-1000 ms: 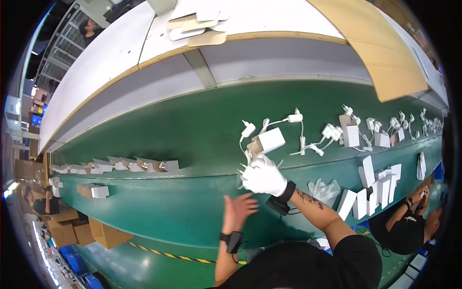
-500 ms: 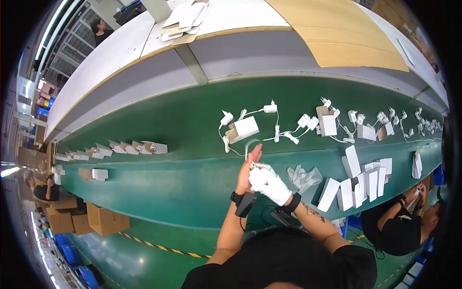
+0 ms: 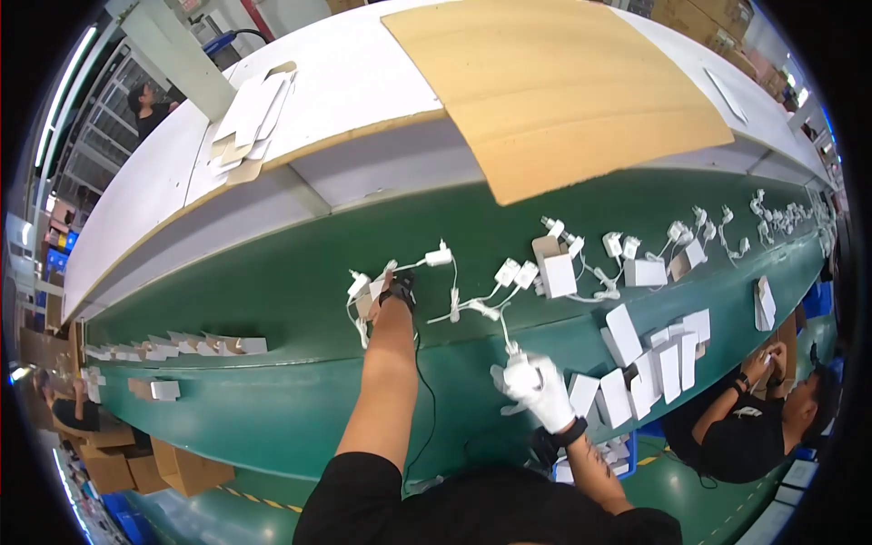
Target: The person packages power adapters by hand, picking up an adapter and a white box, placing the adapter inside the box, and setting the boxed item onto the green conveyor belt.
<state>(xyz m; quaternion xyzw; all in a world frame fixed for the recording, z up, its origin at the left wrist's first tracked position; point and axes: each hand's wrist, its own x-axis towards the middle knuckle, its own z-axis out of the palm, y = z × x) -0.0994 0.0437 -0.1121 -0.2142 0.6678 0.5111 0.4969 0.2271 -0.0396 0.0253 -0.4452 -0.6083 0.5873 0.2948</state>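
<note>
White cable | right grip clasps end | left hand on box

A small open cardboard box lies on the green belt under the bare left hand. A white charger plug with trailing cable sits in the gloved right hand.

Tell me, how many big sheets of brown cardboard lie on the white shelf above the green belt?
1: the brown cardboard sheet lies on the white shelf, overhanging its front edge. Smaller folded white cartons sit further left; more may lie beyond view.
</note>
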